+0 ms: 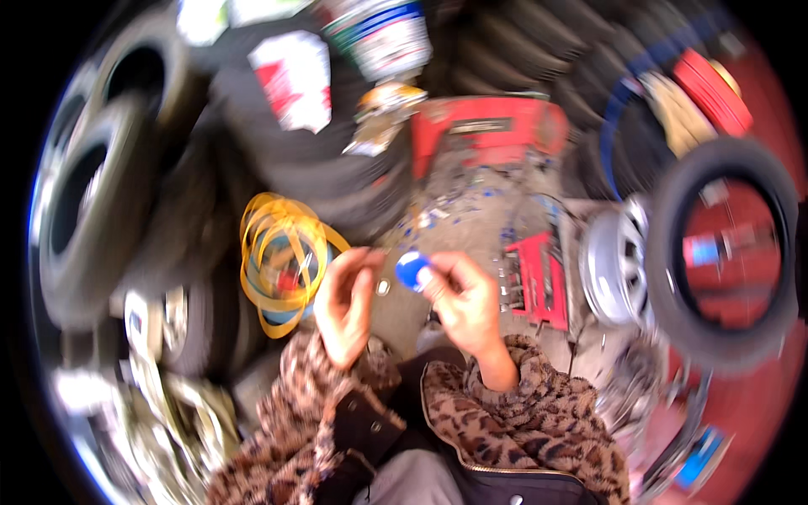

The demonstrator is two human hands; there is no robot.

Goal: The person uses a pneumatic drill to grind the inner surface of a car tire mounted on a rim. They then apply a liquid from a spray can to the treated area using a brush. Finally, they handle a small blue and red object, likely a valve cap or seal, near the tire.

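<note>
The picture is motion-blurred. My right hand pinches a small round blue disc between thumb and fingertips, just above my lap. My left hand is close beside it, fingers curled, with its thumb and forefinger closed near its top; whether something is held there is too blurred to tell. A small round metal piece shows between the two hands. Both forearms wear leopard-print fleece sleeves.
A loose coil of yellow strapping lies left of my hands. Tyres stack at the left, one tyre and a silver wheel rim at the right. A red machine and a red tool stand ahead on littered ground.
</note>
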